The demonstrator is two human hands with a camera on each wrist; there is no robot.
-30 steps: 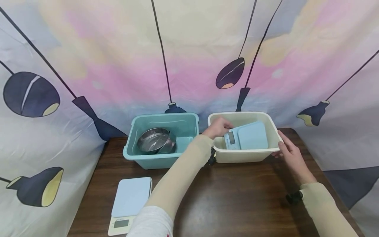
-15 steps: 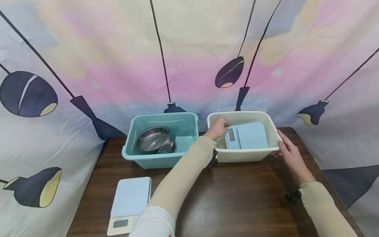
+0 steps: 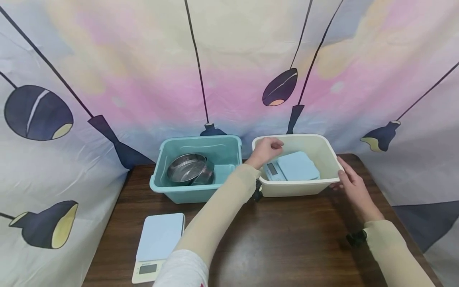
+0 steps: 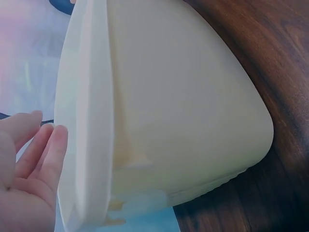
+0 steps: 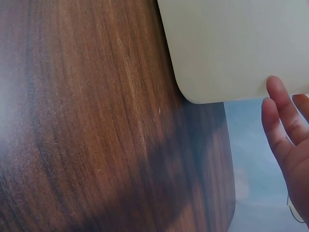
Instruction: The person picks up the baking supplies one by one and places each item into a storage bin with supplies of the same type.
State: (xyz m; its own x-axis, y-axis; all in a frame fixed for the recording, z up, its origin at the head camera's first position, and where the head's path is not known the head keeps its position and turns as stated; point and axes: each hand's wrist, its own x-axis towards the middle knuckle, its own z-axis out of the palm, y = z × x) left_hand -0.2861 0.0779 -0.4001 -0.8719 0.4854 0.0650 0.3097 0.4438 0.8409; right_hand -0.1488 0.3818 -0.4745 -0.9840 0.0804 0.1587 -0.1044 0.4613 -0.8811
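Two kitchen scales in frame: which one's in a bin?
The blue-bodied scale, inside the cream bin by the left hand; the other scale, with cream display end, lies on the table.

Head view forward and down over the table (image 3: pixel 287 239), wrist views close up, sharing the cream bin (image 3: pixel 297 189)

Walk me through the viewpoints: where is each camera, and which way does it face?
Head: worn on the head, facing forward and down over the table, teal bin and cream bin; left hand, right hand and both forearms show.
Left wrist: on that wrist, facing the cream bin's rim and outer wall; part of the left hand shows at left.
Right wrist: on that wrist, facing the tabletop and cream bin's outside; part of the right hand shows at right.
Shared by both wrist views: cream bin, table.
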